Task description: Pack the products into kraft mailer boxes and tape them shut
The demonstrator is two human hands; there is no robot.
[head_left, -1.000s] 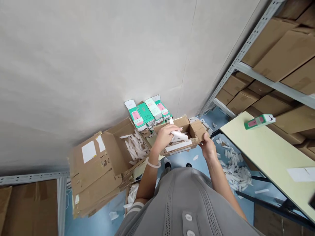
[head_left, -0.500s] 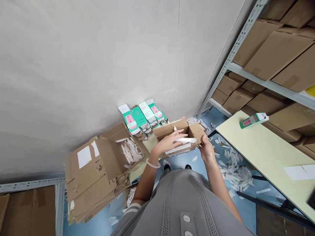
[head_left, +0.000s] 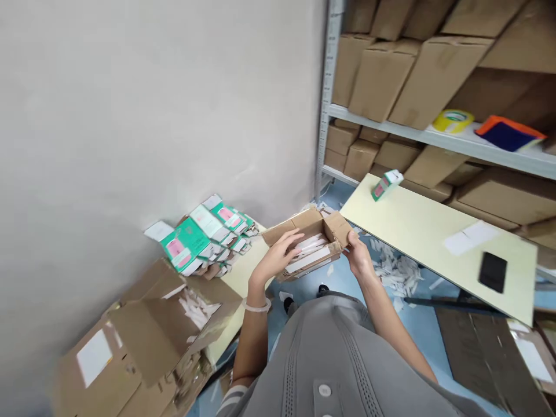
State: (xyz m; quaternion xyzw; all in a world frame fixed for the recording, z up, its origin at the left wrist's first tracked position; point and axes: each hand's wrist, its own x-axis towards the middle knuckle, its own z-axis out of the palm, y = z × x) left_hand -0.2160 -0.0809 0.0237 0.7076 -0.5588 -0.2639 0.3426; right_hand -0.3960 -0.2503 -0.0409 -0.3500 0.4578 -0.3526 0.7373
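A small cardboard box [head_left: 299, 272] with raised flaps is held in front of my body. My right hand [head_left: 359, 255] grips its right end, thumb on the flap. Over the left part of its opening is my left hand [head_left: 275, 259], fingers apart and nothing seen in them. White paper-like strips [head_left: 311, 245] lie inside the box. To the left, a larger open carton [head_left: 150, 330] contains more crumpled white strips [head_left: 197, 307].
Green and white printed boxes [head_left: 191, 237] are piled by the wall. At right, a pale table [head_left: 417, 226] bears one green box [head_left: 386, 184], white paper [head_left: 471, 236] and a black phone-like object [head_left: 493, 272]. Shelves of cartons [head_left: 384, 75] stand behind. White scraps [head_left: 397, 269] litter the floor.
My left hand has let go of the white strips, which now lie in the small box. The view has turned right, bringing more of the table and shelves into sight.
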